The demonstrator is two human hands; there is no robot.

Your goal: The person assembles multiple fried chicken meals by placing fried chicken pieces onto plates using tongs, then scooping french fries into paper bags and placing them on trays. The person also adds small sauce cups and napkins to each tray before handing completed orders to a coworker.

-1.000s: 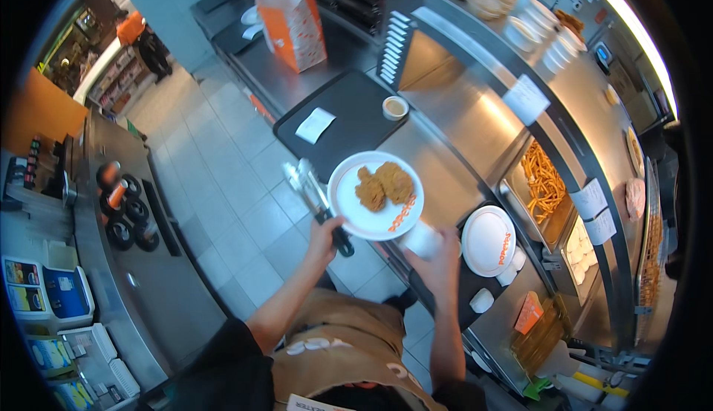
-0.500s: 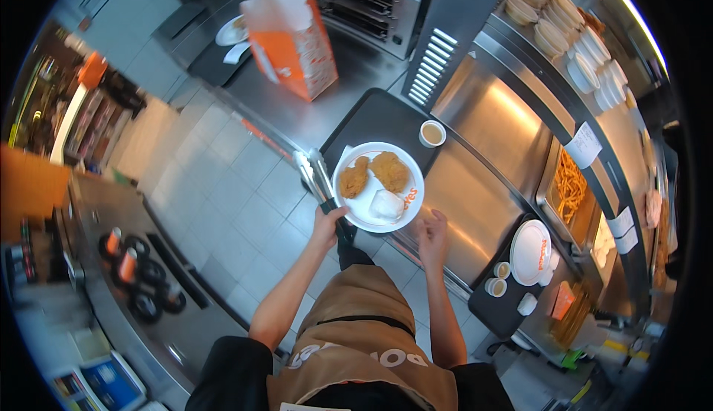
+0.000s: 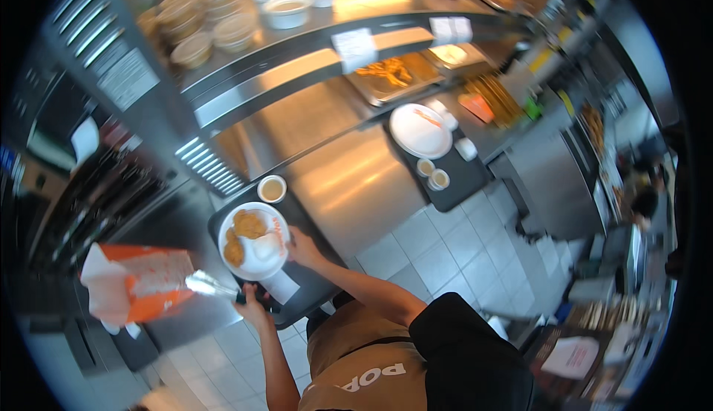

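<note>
My left hand (image 3: pixel 252 308) is closed round the dark handle of metal tongs (image 3: pixel 212 286), whose tips point left toward a paper bag. My right hand (image 3: pixel 301 248) grips the right rim of a white plate (image 3: pixel 260 271). On the plate are two pieces of fried chicken (image 3: pixel 249 223) and a white rounded lump (image 3: pixel 265 248), perhaps wrapped. Beneath it lies a dark tray (image 3: pixel 318 290). A small cup of brown liquid (image 3: pixel 272 189) stands at the tray's far side, and a white paper slip (image 3: pixel 281 286) lies just below the plate.
An orange and white paper bag (image 3: pixel 148 283) stands on the steel counter at left. Farther right, a second dark tray (image 3: pixel 453 199) carries an oval plate (image 3: pixel 420 130) and small cups. Behind are a pan of fries (image 3: pixel 390 73) and a shelf with stacked bowls (image 3: pixel 286 11).
My view has turned right. My left hand is off the plate's rim, still with the tongs. My right hand has moved onto the plate's right edge, and the plate is over the tray.
</note>
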